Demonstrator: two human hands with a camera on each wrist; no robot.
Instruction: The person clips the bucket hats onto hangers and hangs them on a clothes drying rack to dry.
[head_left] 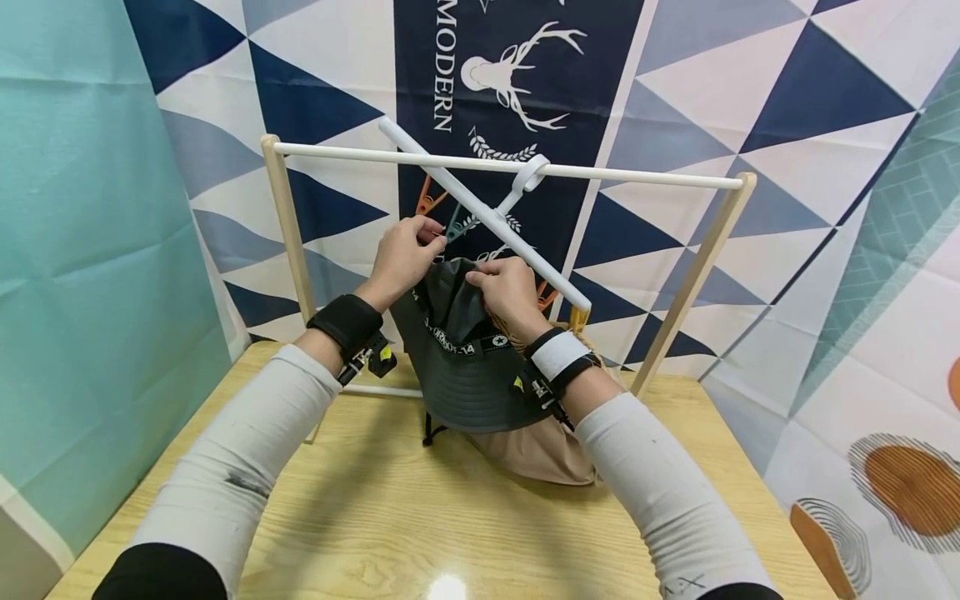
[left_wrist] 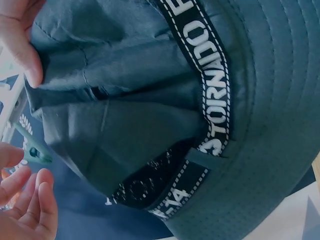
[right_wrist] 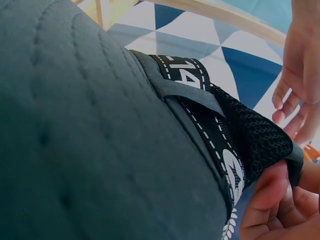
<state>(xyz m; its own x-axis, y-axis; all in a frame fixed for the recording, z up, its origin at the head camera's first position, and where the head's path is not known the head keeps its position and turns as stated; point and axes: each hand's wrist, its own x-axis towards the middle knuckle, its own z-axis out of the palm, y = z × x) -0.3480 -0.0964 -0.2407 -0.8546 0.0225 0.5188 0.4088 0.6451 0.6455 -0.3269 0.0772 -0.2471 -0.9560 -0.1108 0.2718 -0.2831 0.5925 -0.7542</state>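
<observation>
A dark grey bucket hat [head_left: 468, 392] with a black lettered band hangs below a white clip hanger [head_left: 480, 208]. Thumb and fingers of my right hand [head_left: 513, 293] pinch the top of its crown, which is creased and folded. My left hand [head_left: 405, 254] is beside a green clip [head_left: 454, 231], fingers loosely bent; the left wrist view shows its fingertips [left_wrist: 46, 182] apart from the hat, close to the green clip [left_wrist: 37, 154]. In the right wrist view, the right hand [right_wrist: 280, 205] holds the crown's edge next to black mesh [right_wrist: 250, 132].
The hanger's hook loops over the white bar [head_left: 360, 154] of a wooden-legged rack [head_left: 697, 283]. Orange clips [head_left: 427, 200] and a yellow clip [head_left: 578, 319] hang from the hanger. Beige fabric [head_left: 532, 454] shows behind the hat, above the wooden table [head_left: 420, 517]. Patterned cloth covers the wall.
</observation>
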